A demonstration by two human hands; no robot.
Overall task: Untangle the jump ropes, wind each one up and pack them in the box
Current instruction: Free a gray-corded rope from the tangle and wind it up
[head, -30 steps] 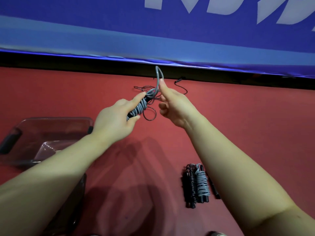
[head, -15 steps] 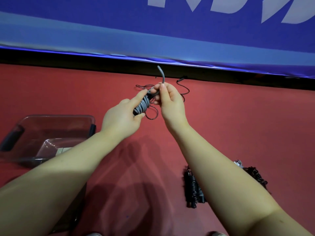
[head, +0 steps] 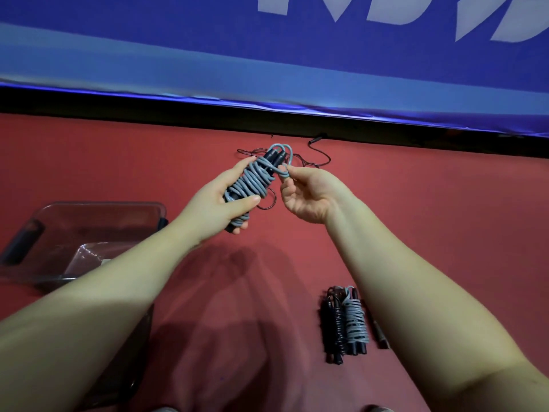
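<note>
Both grips are on one grey jump rope (head: 252,181), held up above the red surface (head: 430,218), well apart from the box. The left grip (head: 219,203) is curled round the wound bundle, with the thumb across its front and the fingers behind. The right grip (head: 309,194) pinches the last free loop of cord narrowly between thumb and forefinger, just beside the bundle's upper end.

By my reading, the winding of this rope is all but done and the step in hand is securing the tail. The next move probably calls for a small, exact tuck of that loop over the handle tops or under a turn, with the left grip holding the coils tight. After that the bundle would go left to the box.

The clear box (head: 89,209) sits at the left, low-walled with dark handles, and I can make out no rope in it. Two finished bundles lie side by side and touching on the red surface near the right forearm: a black bundle (head: 334,322) and a grey bundle (head: 356,322). Neither is packed yet. The held rope is a fat, uneven coil of grey cord round two black handles, whose ends poke out at top and bottom. A thin dark rope (head: 318,153) lies loose and looped on the surface beyond the grips, not yet wound.
</note>
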